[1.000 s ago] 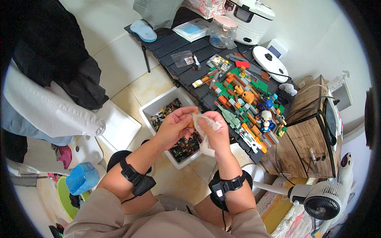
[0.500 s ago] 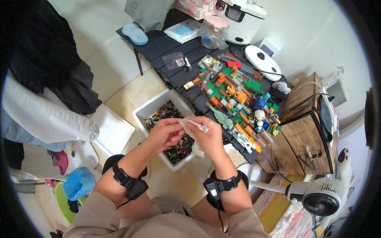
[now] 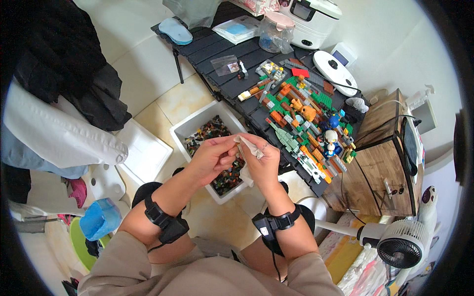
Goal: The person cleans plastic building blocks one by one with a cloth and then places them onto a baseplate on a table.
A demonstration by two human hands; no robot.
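Note:
A crumpled white tissue (image 3: 251, 147) is held between my two hands, above a white bin (image 3: 178, 139) of small mixed toy bricks (image 3: 210, 129). My left hand (image 3: 213, 160) is closed, its fingertips pinching the tissue's edge. Around the other side of it, my right hand (image 3: 265, 165) grips with thumb and fingers, and a pale end hangs below that palm. Whether anything small lies inside the folds cannot be seen. To the right, a large brick build (image 3: 301, 118) with several figures spreads over the dark slatted table (image 3: 197, 47).
A white lid (image 3: 143, 150) lies on the floor left of the bin. At the table's back stand a white cooker (image 3: 311, 24) and a lidded jar (image 3: 274, 33). A wooden cabinet (image 3: 377, 167) and a fan (image 3: 401, 246) are at right; clothes (image 3: 64, 74) hang at left.
The view has shifted slightly, so the table and bin appear a little farther right. My hands stay on the tissue, with the left fingers drawn closer to the right thumb.

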